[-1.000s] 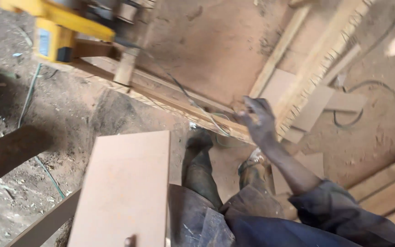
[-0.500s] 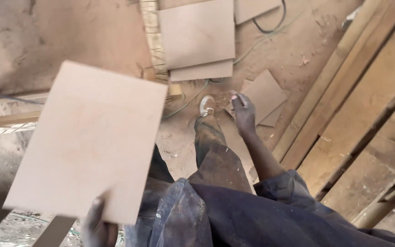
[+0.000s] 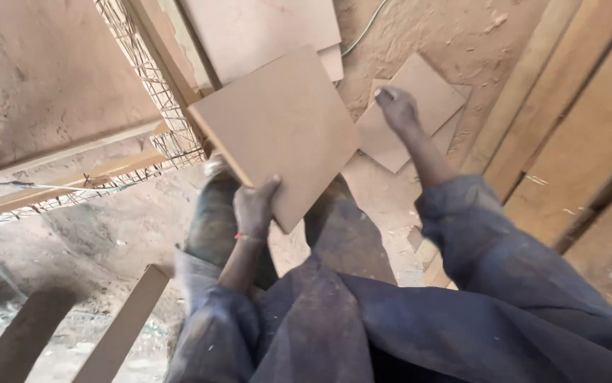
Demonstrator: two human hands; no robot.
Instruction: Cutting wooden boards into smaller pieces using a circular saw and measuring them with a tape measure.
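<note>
My left hand [image 3: 254,207] grips the near edge of a square brown fibreboard panel [image 3: 281,128], holding it tilted above my legs, thumb on top. My right hand [image 3: 396,106] reaches forward and down, fingers closed over the edge of a smaller brown board piece [image 3: 426,96] that lies on the dusty floor, on top of another offcut. Whether it grips the piece or only touches it is unclear. My dark blue trousers and sleeves fill the lower part of the view.
Larger boards [image 3: 263,28] lie stacked on the floor ahead, next to a wire mesh frame [image 3: 157,92] with wooden rails. Long planks [image 3: 568,120] run along the right. Two slats [image 3: 118,333] lie at the lower left. A green cable [image 3: 362,32] crosses the sawdust.
The view swung from a workbench with a yellow tool down to the floor. My left hand brought the panel across toward the middle. My right hand reached out to the floor offcuts.
</note>
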